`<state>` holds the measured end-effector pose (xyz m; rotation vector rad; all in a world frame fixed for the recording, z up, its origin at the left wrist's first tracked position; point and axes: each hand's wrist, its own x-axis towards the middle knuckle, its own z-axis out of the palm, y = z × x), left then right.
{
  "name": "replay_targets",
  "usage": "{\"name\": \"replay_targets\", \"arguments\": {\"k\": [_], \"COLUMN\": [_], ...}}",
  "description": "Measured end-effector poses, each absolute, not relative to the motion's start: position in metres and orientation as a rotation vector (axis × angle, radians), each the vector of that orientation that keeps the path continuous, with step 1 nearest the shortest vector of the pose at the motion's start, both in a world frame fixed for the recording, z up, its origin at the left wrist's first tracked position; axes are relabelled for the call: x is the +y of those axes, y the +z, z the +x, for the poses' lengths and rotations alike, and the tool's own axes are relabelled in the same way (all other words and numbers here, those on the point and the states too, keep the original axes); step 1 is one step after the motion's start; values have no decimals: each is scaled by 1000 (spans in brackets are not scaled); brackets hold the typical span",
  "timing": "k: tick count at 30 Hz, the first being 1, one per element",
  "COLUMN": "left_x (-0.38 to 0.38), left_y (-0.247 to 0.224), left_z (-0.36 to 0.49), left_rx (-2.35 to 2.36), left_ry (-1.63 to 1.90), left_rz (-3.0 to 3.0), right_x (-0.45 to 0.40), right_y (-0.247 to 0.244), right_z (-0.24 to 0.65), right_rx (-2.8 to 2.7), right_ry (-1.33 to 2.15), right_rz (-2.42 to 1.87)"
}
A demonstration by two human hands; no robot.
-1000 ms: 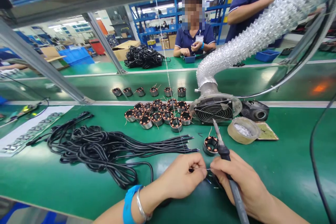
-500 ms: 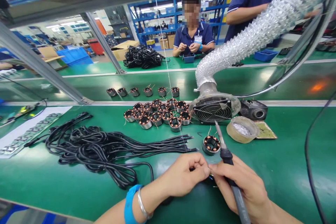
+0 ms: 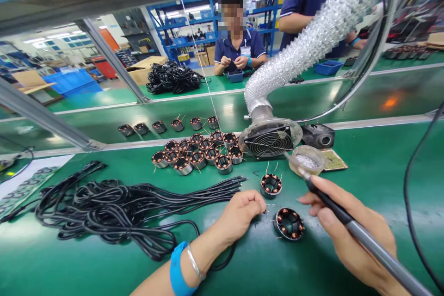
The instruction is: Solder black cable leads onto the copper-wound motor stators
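My left hand (image 3: 243, 215) is closed in a pinch on the end of a black cable (image 3: 227, 259), with thin wire tips poking out past the fingers. Just right of it lies a motor stator (image 3: 289, 237) with copper windings, untouched by either hand. A second stator (image 3: 271, 193) sits upright behind it, its wire ends sticking up. In my right hand (image 3: 360, 236) is a soldering iron (image 3: 347, 219), gripped like a pen. Its tip points up and left, beside the round tub (image 3: 307, 161) of silvery material.
A fume extractor fan (image 3: 270, 142) on a silver flexible duct (image 3: 305, 41) stands behind the stators. Grouped stators (image 3: 197, 159) and a bundle of black cables (image 3: 114, 212) lie to the left. A co-worker (image 3: 239, 48) sits across the bench. A hanging black cord (image 3: 409, 185) runs at right.
My hands have moved apart. The right one has gone right with the soldering iron, its tip now by the tub. A stator between the hands has come into view. The camera view has shifted.
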<state>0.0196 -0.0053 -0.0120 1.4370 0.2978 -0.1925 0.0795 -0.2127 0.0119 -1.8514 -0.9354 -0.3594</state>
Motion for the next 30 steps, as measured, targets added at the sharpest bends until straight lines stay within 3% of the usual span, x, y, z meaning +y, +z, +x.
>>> {"name": "replay_targets", "arguments": {"k": [7, 30], "left_x": [-6, -7], "left_y": [-17, -16], "left_z": [19, 15], "left_rx": [257, 218], "left_ry": [-146, -166], "left_rz": [1494, 1571], "right_x": [-220, -216], "right_y": [15, 9], "right_z": [75, 77], "right_rx": [-946, -906], "right_ry": [-468, -373], "right_rz": [-1865, -1870]}}
